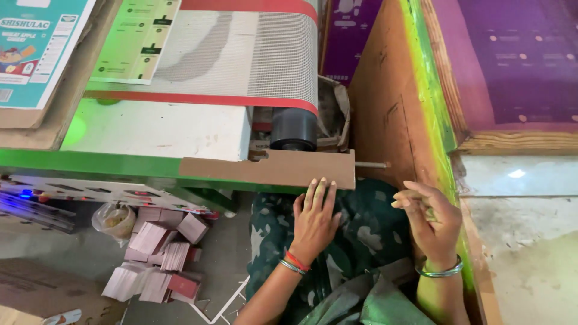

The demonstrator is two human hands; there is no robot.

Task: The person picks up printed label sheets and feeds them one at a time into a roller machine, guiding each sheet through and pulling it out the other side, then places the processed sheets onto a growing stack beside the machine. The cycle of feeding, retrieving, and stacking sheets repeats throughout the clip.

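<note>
- The purple sheets [518, 60] run off the top and right edges.
- The teal carton [36, 48] is cut by the left edge.
- The black roller [293, 129] is partly hidden behind the cardboard strip [271, 168].
- The contents of the plastic bag [114, 219] are too small to tell.

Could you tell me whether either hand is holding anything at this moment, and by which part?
Nothing is held. The left hand lies flat with fingertips on the cardboard strip's lower edge; the right hand hangs empty.

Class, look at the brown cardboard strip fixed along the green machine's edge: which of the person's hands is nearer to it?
Left. The left hand has its fingertips touching the lower edge of the brown cardboard strip; the right hand is held apart, to the strip's right and lower.
</note>
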